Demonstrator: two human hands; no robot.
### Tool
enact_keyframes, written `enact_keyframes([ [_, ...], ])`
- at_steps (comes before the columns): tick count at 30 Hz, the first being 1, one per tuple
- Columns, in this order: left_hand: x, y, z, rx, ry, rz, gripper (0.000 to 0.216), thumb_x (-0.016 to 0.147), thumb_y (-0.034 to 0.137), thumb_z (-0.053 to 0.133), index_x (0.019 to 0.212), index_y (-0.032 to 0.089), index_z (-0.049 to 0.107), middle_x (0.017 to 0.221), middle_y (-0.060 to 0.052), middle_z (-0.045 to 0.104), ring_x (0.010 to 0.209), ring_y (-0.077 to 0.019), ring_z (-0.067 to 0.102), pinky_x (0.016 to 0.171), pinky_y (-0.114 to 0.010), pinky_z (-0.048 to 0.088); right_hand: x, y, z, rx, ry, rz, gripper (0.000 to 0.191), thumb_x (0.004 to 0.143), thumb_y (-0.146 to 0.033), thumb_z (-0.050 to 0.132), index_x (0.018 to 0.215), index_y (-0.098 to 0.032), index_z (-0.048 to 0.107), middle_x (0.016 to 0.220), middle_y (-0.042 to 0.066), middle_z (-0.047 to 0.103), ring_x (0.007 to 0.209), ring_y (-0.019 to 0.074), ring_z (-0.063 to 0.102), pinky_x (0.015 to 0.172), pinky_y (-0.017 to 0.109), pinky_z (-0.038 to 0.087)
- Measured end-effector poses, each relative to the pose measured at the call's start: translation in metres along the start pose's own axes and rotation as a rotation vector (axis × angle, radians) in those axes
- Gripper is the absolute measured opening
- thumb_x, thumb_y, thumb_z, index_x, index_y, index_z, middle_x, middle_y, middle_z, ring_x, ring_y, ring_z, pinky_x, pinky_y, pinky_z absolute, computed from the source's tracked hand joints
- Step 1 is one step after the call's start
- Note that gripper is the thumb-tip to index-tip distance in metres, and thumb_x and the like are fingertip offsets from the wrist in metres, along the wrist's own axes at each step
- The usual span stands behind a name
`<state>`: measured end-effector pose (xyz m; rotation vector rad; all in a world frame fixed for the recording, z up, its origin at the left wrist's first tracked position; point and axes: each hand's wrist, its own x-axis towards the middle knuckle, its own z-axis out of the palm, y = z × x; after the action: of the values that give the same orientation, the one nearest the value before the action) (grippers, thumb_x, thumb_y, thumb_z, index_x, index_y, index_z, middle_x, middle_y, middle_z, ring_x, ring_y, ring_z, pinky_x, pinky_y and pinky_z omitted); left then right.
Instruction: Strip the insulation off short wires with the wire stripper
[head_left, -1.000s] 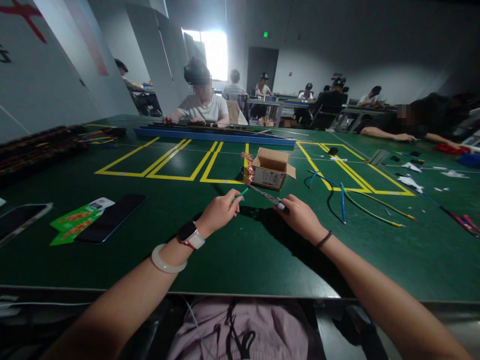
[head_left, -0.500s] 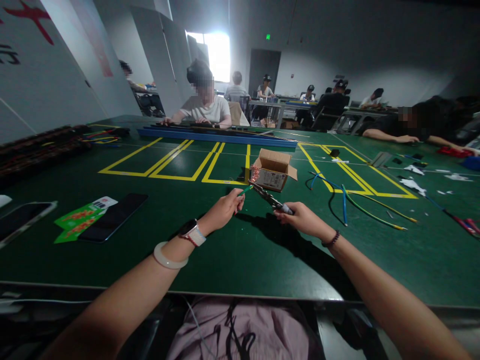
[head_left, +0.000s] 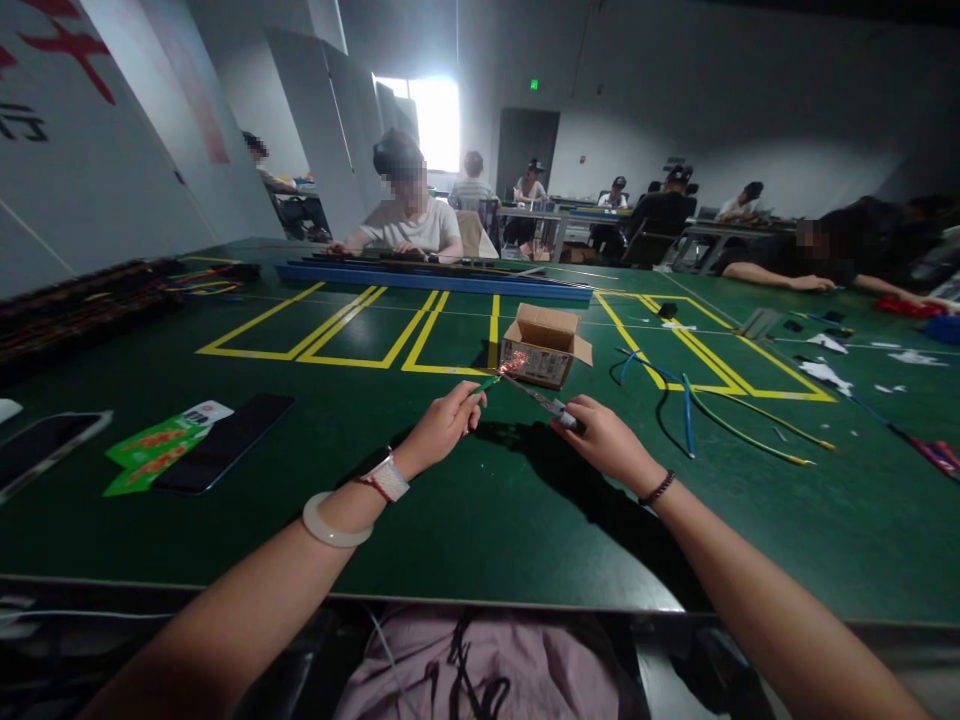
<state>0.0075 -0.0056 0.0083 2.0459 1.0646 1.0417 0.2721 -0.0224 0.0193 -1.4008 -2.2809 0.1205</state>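
Observation:
In the head view my left hand (head_left: 448,425) is closed on a short green wire (head_left: 487,384). Loose copper strands (head_left: 515,362) fan out from the wire's far end, in front of the cardboard box. My right hand (head_left: 600,435) is wrapped around the grey handle of a slim metal hand tool (head_left: 541,401); its exact kind is not clear. The tool's tip points at the base of the strands, and whether it touches them I cannot tell. Just behind both tips stands the open cardboard box (head_left: 538,362).
Blue and green cables (head_left: 688,415) lie on the right of the green table (head_left: 442,530). At left are a dark phone (head_left: 229,440) and a green packet (head_left: 150,450). Blue trunking (head_left: 442,281) runs along the back, with a person (head_left: 412,225) seated behind it.
The copper strands now spread up and to the right in front of the box. The tool has turned in my right hand and shows a narrower side. My left hand still grips the wire.

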Motion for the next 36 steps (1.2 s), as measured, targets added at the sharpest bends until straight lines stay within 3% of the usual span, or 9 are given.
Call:
enact_keyframes([
  [4, 0.0, 0.0, -0.001, 0.054, 0.003, -0.012, 0.022, 0.098, 0.031, 0.033, 0.101, 0.018, 0.051, 0.067, 0.003, 0.053, 0.054, -0.0102, 0.051, 0.053, -0.02, 0.041, -0.001, 0.001, -0.001, -0.039, 0.002, 0.014, 0.026, 0.092, -0.04, 0.047, 0.077, -0.02, 0.058, 0.088, 0.006, 0.059, 0.075, 0.0159, 0.057, 0.065, 0.026, 0.04],
  [10, 0.0, -0.002, -0.003, 0.119, 0.074, 0.028, 0.019, 0.098, 0.029, 0.033, 0.1, 0.019, 0.049, 0.068, 0.003, 0.052, 0.055, -0.0105, 0.05, 0.055, -0.021, 0.04, 0.0, 0.004, -0.005, 0.144, -0.164, 0.043, 0.028, 0.092, -0.041, 0.046, 0.075, -0.02, 0.057, 0.082, 0.003, 0.059, 0.07, 0.0145, 0.057, 0.064, 0.025, 0.041],
  [16, 0.001, 0.0, -0.007, 0.131, 0.146, 0.023, 0.016, 0.097, 0.027, 0.035, 0.101, 0.019, 0.048, 0.067, 0.003, 0.052, 0.054, -0.0105, 0.05, 0.054, -0.021, 0.04, -0.001, 0.009, -0.007, 0.059, -0.16, 0.046, 0.028, 0.092, -0.04, 0.045, 0.079, -0.02, 0.06, 0.087, 0.006, 0.062, 0.073, 0.0157, 0.059, 0.066, 0.026, 0.041],
  [20, 0.001, -0.001, -0.006, 0.142, 0.133, 0.006, 0.017, 0.097, 0.026, 0.034, 0.102, 0.018, 0.049, 0.067, 0.003, 0.052, 0.054, -0.0106, 0.051, 0.053, -0.02, 0.039, -0.002, 0.014, -0.008, -0.064, -0.061, 0.054, 0.026, 0.091, -0.039, 0.049, 0.081, -0.02, 0.063, 0.09, 0.006, 0.063, 0.076, 0.0166, 0.06, 0.067, 0.027, 0.041],
  [27, 0.001, -0.002, -0.006, 0.258, 0.099, 0.0, 0.021, 0.098, 0.025, 0.033, 0.102, 0.017, 0.051, 0.068, 0.003, 0.053, 0.057, -0.0108, 0.053, 0.055, -0.02, 0.038, -0.001, 0.027, -0.016, -0.321, 0.265, -0.065, 0.023, 0.088, -0.035, 0.053, 0.082, -0.018, 0.067, 0.101, 0.012, 0.063, 0.089, 0.0234, 0.057, 0.076, 0.035, 0.043],
  [36, -0.001, 0.003, -0.007, 0.4, 0.059, 0.002, 0.024, 0.098, 0.022, 0.033, 0.108, 0.015, 0.053, 0.074, -0.002, 0.058, 0.066, -0.0149, 0.06, 0.057, -0.022, 0.041, -0.005, 0.022, -0.023, -0.579, 0.342, -0.166, 0.017, 0.083, -0.025, 0.056, 0.092, -0.017, 0.068, 0.113, 0.013, 0.06, 0.102, 0.0265, 0.05, 0.089, 0.04, 0.038],
])
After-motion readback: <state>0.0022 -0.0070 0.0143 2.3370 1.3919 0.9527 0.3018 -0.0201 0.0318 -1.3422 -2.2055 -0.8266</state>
